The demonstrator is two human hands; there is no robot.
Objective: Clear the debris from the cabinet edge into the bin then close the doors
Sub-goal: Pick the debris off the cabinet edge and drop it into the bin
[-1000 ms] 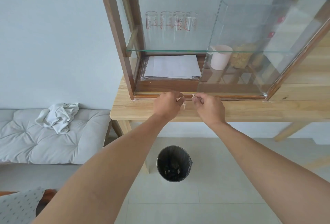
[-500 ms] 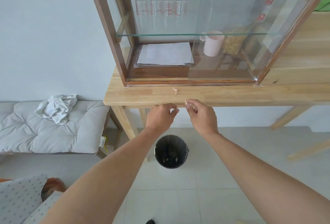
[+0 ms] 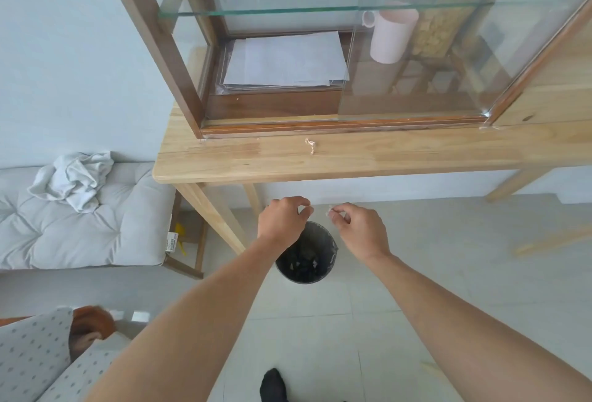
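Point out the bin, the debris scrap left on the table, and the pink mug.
bin [image 3: 331, 252]: head view, right side of its rim.
debris scrap [image 3: 310, 144]: head view, middle of the scrap.
pink mug [image 3: 389, 39]: head view, its side wall behind the glass.

light wood desk [image 3: 368, 161] carries glass-fronted cabinet [image 3: 153, 43] at rear. small pale debris scrap [image 3: 310, 146] lies on desk just in front of cabinet's lower edge. tiled floor [image 3: 320, 321] below desk: black bin [image 3: 315, 268] stands near desk's front left leg.
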